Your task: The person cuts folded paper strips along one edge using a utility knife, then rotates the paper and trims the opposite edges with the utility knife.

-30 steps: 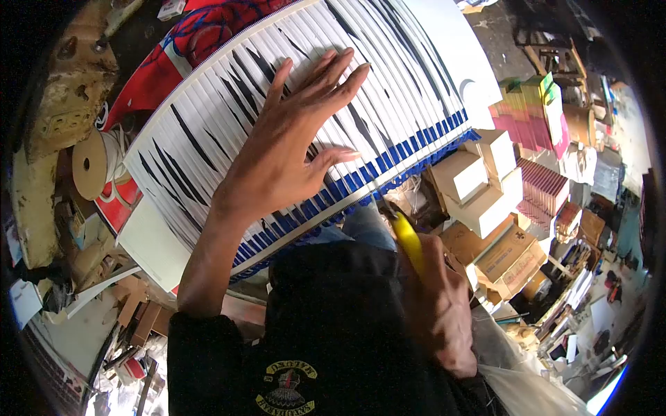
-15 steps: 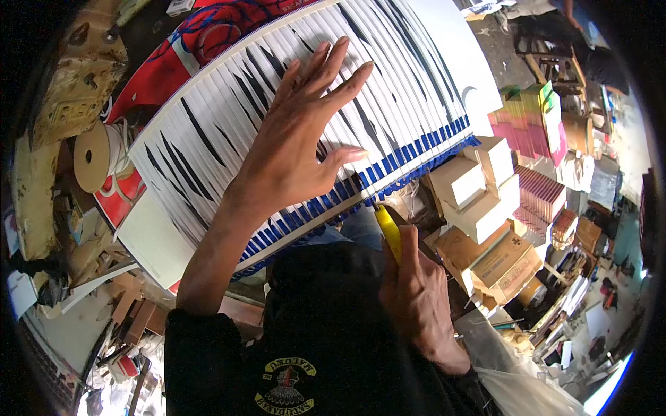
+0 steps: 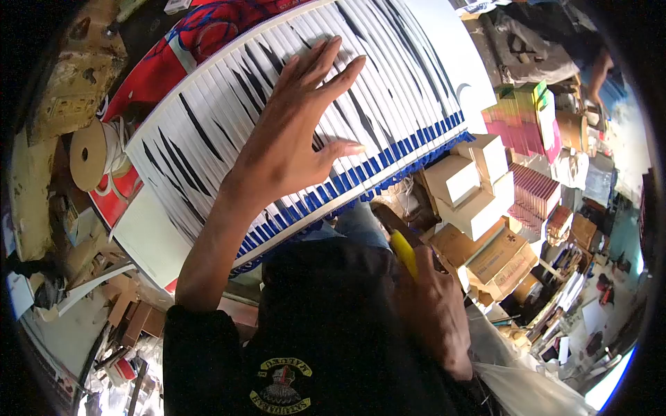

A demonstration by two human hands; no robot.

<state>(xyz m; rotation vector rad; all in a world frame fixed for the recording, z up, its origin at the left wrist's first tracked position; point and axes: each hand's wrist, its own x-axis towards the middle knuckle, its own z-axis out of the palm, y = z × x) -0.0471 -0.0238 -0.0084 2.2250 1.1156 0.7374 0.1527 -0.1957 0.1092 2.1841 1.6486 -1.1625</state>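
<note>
My left hand (image 3: 291, 132) lies with fingers spread on a row of thin white paper blocks (image 3: 229, 90) with black streaks between them. Blue strips (image 3: 392, 156) line the near edge of the row, and a pale bar (image 3: 357, 191) runs along them, with ragged blue edging below. My right hand (image 3: 437, 308) is closed around a yellow-handled tool (image 3: 403, 253), held apart from the row, near my lap. The blade end of the tool cannot be made out. Under the row is a pale board (image 3: 149, 218).
Red printed material (image 3: 142, 76) and a cord spool (image 3: 87, 156) are on the left. White box-like stacks (image 3: 454, 184), a pink-striped stack (image 3: 534, 188), a multicoloured stack (image 3: 524, 118) and a cardboard box (image 3: 503, 260) stand right. Another person's arm (image 3: 598, 76) shows at upper right.
My right hand has drawn the yellow tool away from the blue edge, down and slightly right. My left hand stays spread on the blocks. Another person's arm has come into clearer view.
</note>
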